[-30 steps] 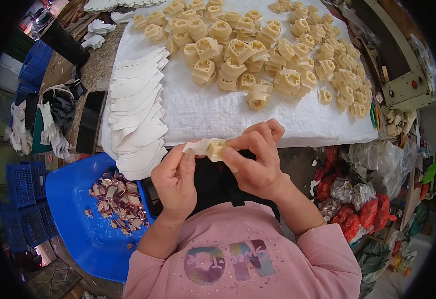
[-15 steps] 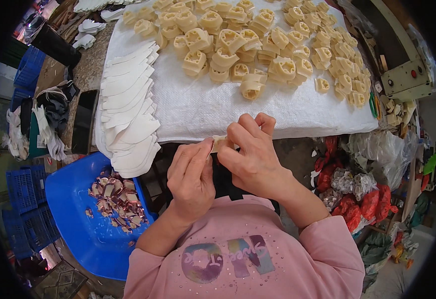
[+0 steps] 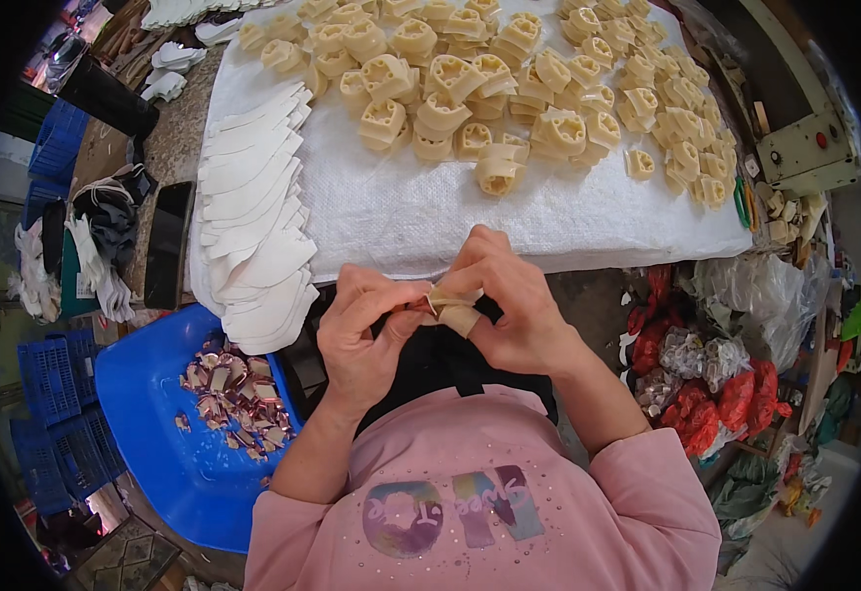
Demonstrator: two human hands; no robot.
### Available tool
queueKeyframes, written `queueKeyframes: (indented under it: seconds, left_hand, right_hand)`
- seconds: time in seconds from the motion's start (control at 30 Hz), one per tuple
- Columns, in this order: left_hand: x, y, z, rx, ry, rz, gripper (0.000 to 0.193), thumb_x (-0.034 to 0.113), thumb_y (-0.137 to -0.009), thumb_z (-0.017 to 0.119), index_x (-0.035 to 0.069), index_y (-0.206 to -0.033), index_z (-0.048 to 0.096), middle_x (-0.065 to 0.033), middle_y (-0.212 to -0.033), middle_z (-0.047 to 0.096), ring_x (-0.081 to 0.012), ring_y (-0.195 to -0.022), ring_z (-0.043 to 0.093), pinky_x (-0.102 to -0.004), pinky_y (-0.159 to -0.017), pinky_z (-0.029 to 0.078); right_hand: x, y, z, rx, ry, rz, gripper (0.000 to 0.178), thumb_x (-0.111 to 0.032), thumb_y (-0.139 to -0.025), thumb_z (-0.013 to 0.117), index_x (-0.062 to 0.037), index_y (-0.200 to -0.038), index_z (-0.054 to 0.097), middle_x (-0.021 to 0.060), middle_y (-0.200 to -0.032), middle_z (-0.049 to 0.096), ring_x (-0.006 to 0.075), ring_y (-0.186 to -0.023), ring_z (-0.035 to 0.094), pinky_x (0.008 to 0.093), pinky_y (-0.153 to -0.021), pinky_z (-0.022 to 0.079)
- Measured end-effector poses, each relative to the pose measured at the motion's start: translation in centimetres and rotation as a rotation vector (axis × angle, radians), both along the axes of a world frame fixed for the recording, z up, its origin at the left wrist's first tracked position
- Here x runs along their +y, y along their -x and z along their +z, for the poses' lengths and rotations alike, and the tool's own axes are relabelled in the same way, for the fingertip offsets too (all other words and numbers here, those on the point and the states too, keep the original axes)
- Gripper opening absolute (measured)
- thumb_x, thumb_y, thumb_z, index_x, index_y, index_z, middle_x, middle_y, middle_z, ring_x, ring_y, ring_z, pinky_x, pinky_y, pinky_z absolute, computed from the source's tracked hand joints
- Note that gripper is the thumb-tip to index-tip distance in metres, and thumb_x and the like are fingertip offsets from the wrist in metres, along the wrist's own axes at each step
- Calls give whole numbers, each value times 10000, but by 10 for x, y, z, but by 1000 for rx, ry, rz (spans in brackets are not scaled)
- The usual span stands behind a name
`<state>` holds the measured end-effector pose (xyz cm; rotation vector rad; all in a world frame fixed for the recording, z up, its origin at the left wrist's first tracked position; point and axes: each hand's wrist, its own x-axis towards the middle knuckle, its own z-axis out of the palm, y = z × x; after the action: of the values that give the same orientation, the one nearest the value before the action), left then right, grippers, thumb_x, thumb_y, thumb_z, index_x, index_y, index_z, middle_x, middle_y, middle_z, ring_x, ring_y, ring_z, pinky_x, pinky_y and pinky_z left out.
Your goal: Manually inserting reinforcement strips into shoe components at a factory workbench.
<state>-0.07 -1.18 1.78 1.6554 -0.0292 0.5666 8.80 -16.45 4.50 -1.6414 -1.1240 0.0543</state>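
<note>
Just off the table's near edge, my right hand [image 3: 509, 303] pinches a cream, hollow-looking moulded piece [image 3: 458, 313] between thumb and fingers. My left hand [image 3: 369, 330] is closed close against it, fingertips touching its left side. A small shiny reddish piece [image 3: 420, 307] shows at those fingertips, partly hidden by them. Beyond my hands, many similar cream moulded pieces [image 3: 442, 116] lie heaped on a white woven cover [image 3: 371, 222]. Left of my left arm, a blue basin [image 3: 159, 463] holds several small reddish, metallic-looking pieces [image 3: 238, 399].
Overlapping white curved flat pieces [image 3: 253, 212] line the table's left edge. A dark phone-like slab [image 3: 167, 241] lies beside them. Red plastic bags [image 3: 726, 409] and clear plastic wrap [image 3: 765, 300] sit low at the right. Blue crates [image 3: 51, 379] stand at the far left.
My hands have turned: the left has rolled so its fingers lie more sideways, the right has dropped slightly and tilted the cream piece. More of that piece now shows.
</note>
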Motion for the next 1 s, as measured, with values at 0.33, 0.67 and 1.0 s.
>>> queueKeyframes:
  seconds: [0.33, 0.67, 1.0]
  left_hand:
    - [0, -12, 10, -140, -398, -41, 100, 24, -731, 701, 6, -780, 615, -74, -603, 481, -217, -543, 434, -315, -494, 355]
    - [7, -7, 18, -246, -529, 126, 247, -51, -587, 725, 53, -798, 650, -32, -730, 501, -222, -683, 481, -308, -590, 404]
    - [0, -4, 27, -338, -178, 154, 299, -143, -635, 668, 70, -839, 617, -51, -755, 437, -197, -713, 439, -277, -593, 392]
  right_hand:
    - [-2, 9, -2, 151, 80, 80, 575, 96, -602, 605, -66, -1144, 504, 61, -778, 493, 267, -772, 456, 362, -725, 342]
    - [0, 2, 4, -273, 132, -49, 528, -41, -660, 702, -66, -1156, 523, 59, -916, 570, 269, -821, 468, 381, -759, 387]
    - [-9, 34, -19, 836, -259, -158, 256, -171, -881, 607, -7, -1062, 532, 98, -971, 608, 167, -910, 579, 304, -816, 460]
